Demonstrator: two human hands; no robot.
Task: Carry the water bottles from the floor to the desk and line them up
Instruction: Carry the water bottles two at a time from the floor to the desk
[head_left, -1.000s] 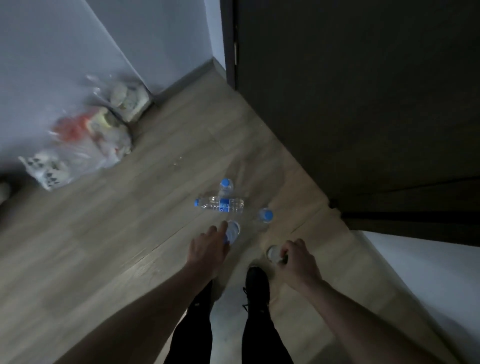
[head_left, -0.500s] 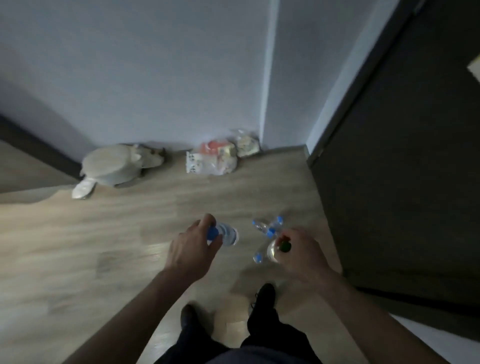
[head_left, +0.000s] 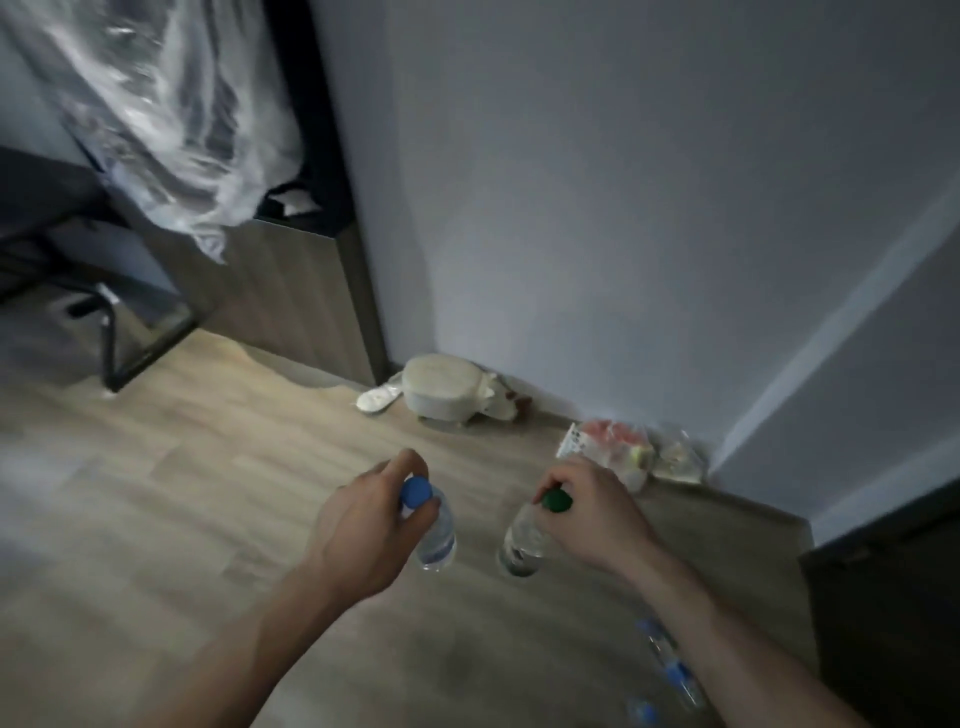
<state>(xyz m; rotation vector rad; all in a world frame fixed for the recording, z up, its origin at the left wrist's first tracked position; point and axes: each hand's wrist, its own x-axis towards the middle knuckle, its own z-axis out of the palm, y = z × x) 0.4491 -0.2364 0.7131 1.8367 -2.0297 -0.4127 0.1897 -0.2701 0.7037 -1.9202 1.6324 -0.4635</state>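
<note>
My left hand (head_left: 363, 535) and right hand (head_left: 592, 519) were bare, with no gloves, rings or watch on them, and both forearms were bare too, no sleeve reaching anywhere into view along either arm

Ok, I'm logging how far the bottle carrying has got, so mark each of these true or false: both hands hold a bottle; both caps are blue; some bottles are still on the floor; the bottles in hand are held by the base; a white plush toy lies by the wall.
1. Both hands hold a bottle. True: the left hand grips the blue-capped bottle, the right hand the green-capped bottle.
2. Both caps are blue. False: one cap is green.
3. Bottles remain on the floor. True: the floor bottles lie at lower right.
4. The held bottles are gripped by the base. False: the fingers close at the cap end, bodies hanging down.
5. A plush toy lies by the wall. True.
</note>
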